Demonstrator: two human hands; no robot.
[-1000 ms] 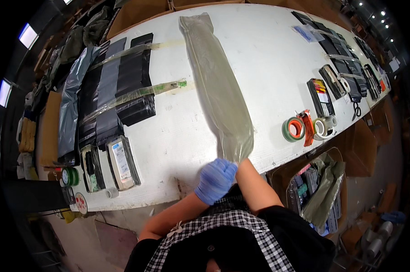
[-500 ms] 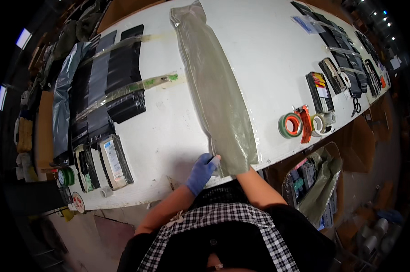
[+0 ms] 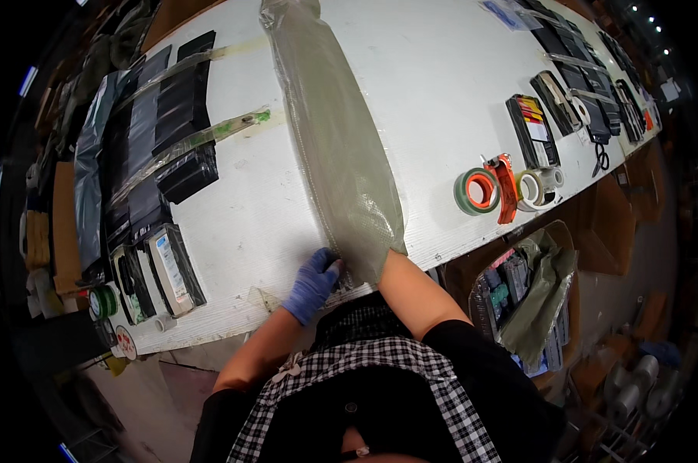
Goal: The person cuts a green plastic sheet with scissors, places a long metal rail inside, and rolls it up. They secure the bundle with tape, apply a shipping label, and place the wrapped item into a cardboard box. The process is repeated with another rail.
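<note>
A long, olive-green woven plastic sack (image 3: 333, 131) lies lengthwise across the white table, its mouth at the near edge. My left hand (image 3: 312, 287), in a blue-purple glove, is closed at the left side of that mouth and grips the sack's edge. My bare right forearm (image 3: 414, 289) reaches into the mouth from the right. The sack covers my right hand, so its fingers and anything in them are hidden.
Taped-down stacks of black and grey plastic bags (image 3: 144, 123) lie on the left. At the right are tape rolls (image 3: 476, 191), an orange tape dispenser (image 3: 506, 189), an open-topped box (image 3: 532, 131) and black scissors (image 3: 600, 158). Below the right edge stands a carton with bundled packs (image 3: 511, 285).
My right forearm has gone further into the sack. My left hand has shifted slightly along the mouth's left edge. The whole view has moved a little, so the table appears further left.
</note>
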